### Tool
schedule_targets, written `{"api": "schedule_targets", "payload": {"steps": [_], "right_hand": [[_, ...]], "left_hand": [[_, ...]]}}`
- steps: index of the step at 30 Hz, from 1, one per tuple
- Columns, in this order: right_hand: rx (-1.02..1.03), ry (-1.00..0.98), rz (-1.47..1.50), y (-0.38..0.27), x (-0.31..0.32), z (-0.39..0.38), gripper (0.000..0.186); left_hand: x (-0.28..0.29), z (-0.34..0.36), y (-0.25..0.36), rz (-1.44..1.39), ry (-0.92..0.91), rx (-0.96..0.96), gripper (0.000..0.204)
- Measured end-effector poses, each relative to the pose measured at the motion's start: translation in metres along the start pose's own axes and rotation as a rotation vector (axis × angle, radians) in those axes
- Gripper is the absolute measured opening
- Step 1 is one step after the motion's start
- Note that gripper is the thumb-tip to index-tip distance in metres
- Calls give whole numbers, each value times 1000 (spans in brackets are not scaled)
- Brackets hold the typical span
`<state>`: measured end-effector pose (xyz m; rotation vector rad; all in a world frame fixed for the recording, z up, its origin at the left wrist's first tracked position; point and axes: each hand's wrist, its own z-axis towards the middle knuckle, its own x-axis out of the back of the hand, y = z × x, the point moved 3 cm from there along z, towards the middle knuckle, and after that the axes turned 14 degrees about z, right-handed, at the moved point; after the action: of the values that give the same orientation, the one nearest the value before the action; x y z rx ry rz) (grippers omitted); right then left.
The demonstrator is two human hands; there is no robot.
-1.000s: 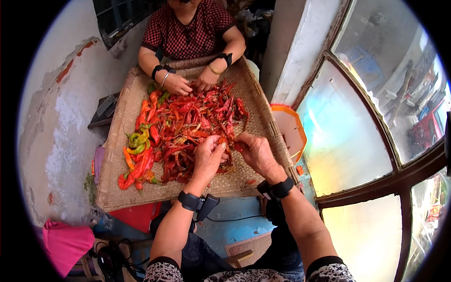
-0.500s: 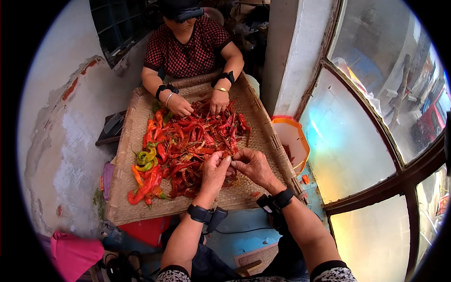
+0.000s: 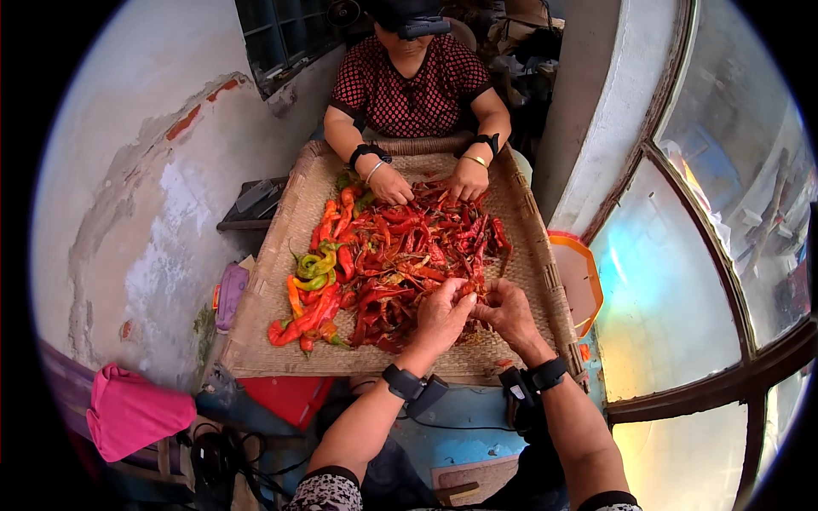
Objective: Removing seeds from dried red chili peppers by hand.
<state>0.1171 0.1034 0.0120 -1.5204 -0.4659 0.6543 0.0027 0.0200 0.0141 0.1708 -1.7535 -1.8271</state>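
Note:
My left hand point(image 3: 440, 317) and my right hand point(image 3: 511, 317) meet over the near right part of a heap of dried red chili peppers point(image 3: 409, 243). Fingertips of both are pinched together around a dried red chili pepper, mostly covered by the fingers. The heap lies in a large woven tray point(image 3: 281, 364) with raised edges. Along its left side are fresher, glossy red peppers point(image 3: 313, 319) and a few curled green peppers point(image 3: 317, 264). Across the tray, a co-worker's two hands point(image 3: 469, 179) reach into the far side of the heap.
An orange-rimmed pale bucket point(image 3: 579, 285) stands right of the tray, by a framed glass window point(image 3: 673, 281). A peeling wall point(image 3: 136, 221) rises at left. Pink cloth point(image 3: 141, 413) hangs lower left, near black cables point(image 3: 226, 460). Something red and flat point(image 3: 290, 399) lies under the tray's near edge.
The whole view has shifted, so the tray and the co-worker appear farther right. My hands stay pinched together over the heap; the co-worker's hands remain in the peppers.

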Motion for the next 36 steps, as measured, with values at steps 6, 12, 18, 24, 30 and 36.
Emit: {"api": "schedule_targets", "payload": {"steps": [6,12,18,24,30,36], "right_hand": [[85,74,-313,-22,-13,-12,32],[123,112,-267,-7,1,-7,27],[146,195,55,-45,21,0,18],[119,611,292,-21,104,15,33],[306,238,-473,-15,27,29,34],[198,309,-767,37,1,59,46]], "left_hand": [[-1,1,-10,163,25,-63,30],[-2,-3,5,212,-46,-82,30],[11,-1,19,72,-21,-24,28],[25,6,18,-1,110,-38,27],[34,2,21,-39,159,-34,26],[32,-1,20,-78,141,-10,26]]}}
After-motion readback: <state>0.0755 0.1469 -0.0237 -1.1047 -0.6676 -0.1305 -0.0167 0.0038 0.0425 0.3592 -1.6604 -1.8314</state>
